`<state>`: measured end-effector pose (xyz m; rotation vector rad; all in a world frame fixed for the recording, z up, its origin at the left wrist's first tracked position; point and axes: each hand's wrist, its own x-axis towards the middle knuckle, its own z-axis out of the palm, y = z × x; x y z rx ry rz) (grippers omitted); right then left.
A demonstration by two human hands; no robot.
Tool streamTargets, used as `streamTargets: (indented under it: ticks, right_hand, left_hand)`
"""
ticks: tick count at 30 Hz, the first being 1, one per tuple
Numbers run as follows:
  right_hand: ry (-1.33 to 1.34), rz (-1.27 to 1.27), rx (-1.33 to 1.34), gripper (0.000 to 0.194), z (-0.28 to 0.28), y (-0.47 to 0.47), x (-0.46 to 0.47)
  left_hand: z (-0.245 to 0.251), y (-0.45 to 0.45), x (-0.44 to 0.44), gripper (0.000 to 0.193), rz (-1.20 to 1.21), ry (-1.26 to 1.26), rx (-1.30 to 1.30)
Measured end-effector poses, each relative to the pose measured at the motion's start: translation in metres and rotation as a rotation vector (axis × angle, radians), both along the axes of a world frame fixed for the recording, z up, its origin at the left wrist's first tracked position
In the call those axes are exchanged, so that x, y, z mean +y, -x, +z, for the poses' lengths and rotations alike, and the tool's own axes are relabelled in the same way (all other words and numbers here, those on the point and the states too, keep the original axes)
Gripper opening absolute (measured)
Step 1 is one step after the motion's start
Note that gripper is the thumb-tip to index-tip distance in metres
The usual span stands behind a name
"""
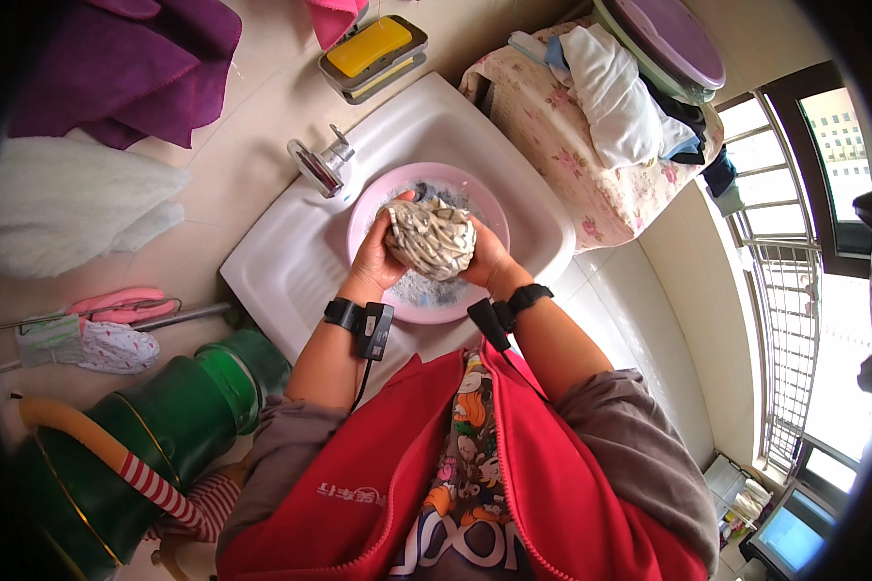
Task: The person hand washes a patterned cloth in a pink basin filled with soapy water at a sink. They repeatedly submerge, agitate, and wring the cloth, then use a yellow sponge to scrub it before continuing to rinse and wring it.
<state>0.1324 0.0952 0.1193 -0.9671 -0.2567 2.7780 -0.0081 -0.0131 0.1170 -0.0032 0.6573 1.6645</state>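
Observation:
A bunched, wet-looking patterned cloth (pixel 432 238) is held between my two hands above a pink plastic basin (pixel 358 218). My left hand (pixel 380 250) grips its left side and my right hand (pixel 488 250) its right side. Grey, sudsy water (pixel 427 290) with dark cloth in it shows in the basin around the bundle. The basin stands in a white ceramic sink (pixel 276 254), beside a chrome faucet (pixel 323 163). What lies directly beneath the bundle is hidden.
Yellow soap (pixel 369 47) sits in a wall dish above the sink. Clothes (pixel 614 94) and stacked basins (pixel 679 36) rest on a floral-covered appliance (pixel 552 160) at the right. A large green vase (pixel 167 414) stands at lower left, near hanging purple cloths (pixel 138 72).

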Motion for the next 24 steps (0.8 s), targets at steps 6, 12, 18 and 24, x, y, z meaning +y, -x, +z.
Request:
streamTargets:
  ticks: [6, 12, 18, 24]
  right_hand:
    - [-0.042, 0.042, -0.025, 0.057, 0.026, -0.019, 0.011]
    - [-0.254, -0.163, -0.112, 0.041, 0.026, -0.002, 0.005]
    - [-0.764, -0.133, -0.342, 0.028, 0.005, 0.016, 0.014]
    - [-1.543, 0.02, -0.528, 0.025, 0.006, 0.02, 0.025]
  left_hand:
    - [0.011, -0.013, 0.012, 0.029, 0.16, -0.029, 0.321]
    - [0.018, -0.029, 0.025, 0.029, 0.243, 0.106, 0.442]
    - [0.006, -0.028, 0.03, 0.034, 0.34, 0.296, 0.169]
    - [0.006, -0.024, 0.039, 0.047, 0.174, 0.39, 0.034]
